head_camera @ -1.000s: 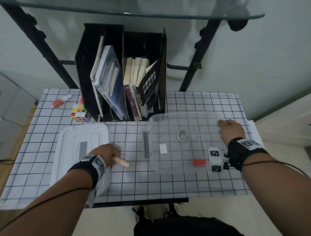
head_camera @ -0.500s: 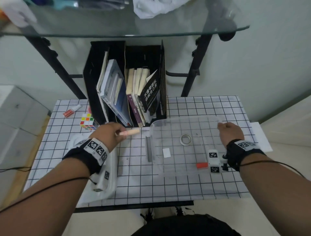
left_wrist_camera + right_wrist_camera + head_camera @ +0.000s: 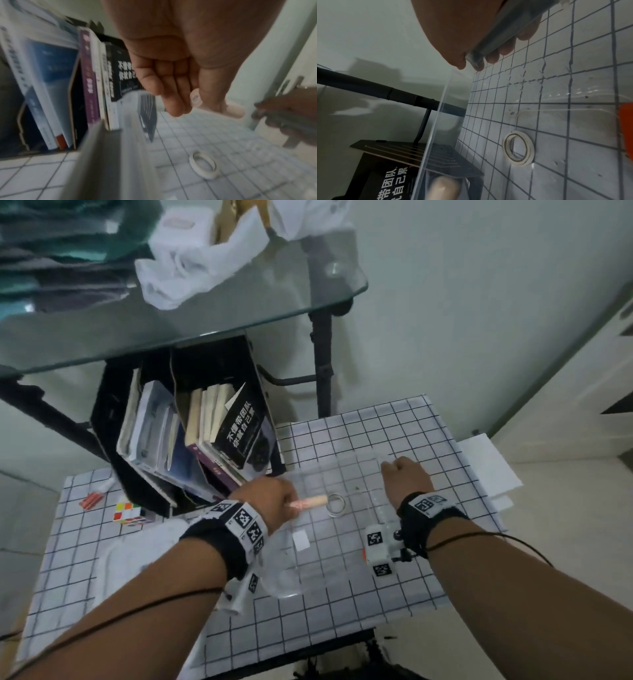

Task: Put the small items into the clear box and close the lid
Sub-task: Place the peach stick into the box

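The left hand (image 3: pixel 265 498) is closed round a small pinkish tube (image 3: pixel 310 503), which has been lifted off the worktop beside the lid and carried across over the clear box (image 3: pixel 346 573); a second ago it lay low by the white lid (image 3: pixel 133 559), now it is held out above the box's near-left wall, its tip close to the tape ring (image 3: pixel 335 505). In the left wrist view the tube (image 3: pixel 221 106) is pinched between thumb and curled fingers (image 3: pixel 171 88), the ring (image 3: pixel 204 165) seen below on the box floor. The right hand (image 3: pixel 406 479) has not been moved: the far-right rim of the box (image 3: pixel 505 33) is gripped, fingers curled over it, the box kept steady.

The release looks to be the step in hand. A red item (image 3: pixel 626 129) and a white slip (image 3: pixel 300 540) are already inside. Still outside are a colour cube (image 3: pixel 128 511) and a red-and-white tube (image 3: pixel 96 496), so the lid is some way from being fitted.

The worktop (image 3: pixel 411 433) is covered in a black-gridded white cloth. Behind it, a black rack of books (image 3: pixel 191 440) is set under a glass shelf (image 3: pixel 239 313) with white cloth piled on it; pale walls stand beyond.
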Demonstrator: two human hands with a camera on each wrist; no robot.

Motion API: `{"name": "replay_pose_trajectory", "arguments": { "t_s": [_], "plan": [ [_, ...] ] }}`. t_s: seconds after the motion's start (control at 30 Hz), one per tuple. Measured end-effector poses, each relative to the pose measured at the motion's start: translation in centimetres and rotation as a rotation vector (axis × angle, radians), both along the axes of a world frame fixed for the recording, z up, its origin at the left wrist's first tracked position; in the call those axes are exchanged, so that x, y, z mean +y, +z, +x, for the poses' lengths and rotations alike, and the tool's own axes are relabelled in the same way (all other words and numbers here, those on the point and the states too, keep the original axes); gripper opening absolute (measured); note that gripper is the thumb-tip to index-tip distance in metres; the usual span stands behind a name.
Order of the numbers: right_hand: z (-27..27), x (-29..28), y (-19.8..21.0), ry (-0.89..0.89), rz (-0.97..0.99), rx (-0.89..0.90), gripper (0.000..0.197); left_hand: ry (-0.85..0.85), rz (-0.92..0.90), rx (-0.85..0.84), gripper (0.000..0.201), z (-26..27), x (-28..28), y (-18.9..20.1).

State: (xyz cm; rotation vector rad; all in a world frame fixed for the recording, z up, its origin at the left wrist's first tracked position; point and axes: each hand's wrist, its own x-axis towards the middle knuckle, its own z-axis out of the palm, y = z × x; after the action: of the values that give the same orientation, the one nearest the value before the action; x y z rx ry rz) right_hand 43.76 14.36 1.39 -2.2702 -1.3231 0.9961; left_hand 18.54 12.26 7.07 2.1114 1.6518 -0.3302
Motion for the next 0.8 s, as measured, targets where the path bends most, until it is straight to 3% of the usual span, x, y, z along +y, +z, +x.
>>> {"name": "replay_pose_trajectory", "arguments": {
  "t_s": [0.17, 0.47, 0.63, 0.73, 0.8],
  "plan": [
    [0.4, -0.2, -0.2, 0.017, -0.006, 0.038, 0.032, -0.105, -0.133, 0.166, 0.030, 4.4, 2.2, -3.3],
    [-0.1, 0.2, -0.2, 0.058, -0.007, 0.013, 0.031, 0.146, -0.046, -0.036, 0.026, 3.6, 2.9, -5.3],
    [-0.7, 0.3, 0.6, -0.017, 0.032, -0.079, 0.036, 0.423, -0.053, -0.306, 0.004, 0.6, 1.5, -2.6],
    [-2.2, 0.2, 2.2, -0.018, 0.139, -0.264, 0.034, 0.607, 0.016, -0.455, 0.012, -3.2, -0.2, -0.4],
    [-3.8, 0.5, 3.6, 0.027, 0.201, -0.287, 0.030, 0.765, 0.080, -0.488, 0.012, -6.0, -1.7, 0.7]
  ]
}}
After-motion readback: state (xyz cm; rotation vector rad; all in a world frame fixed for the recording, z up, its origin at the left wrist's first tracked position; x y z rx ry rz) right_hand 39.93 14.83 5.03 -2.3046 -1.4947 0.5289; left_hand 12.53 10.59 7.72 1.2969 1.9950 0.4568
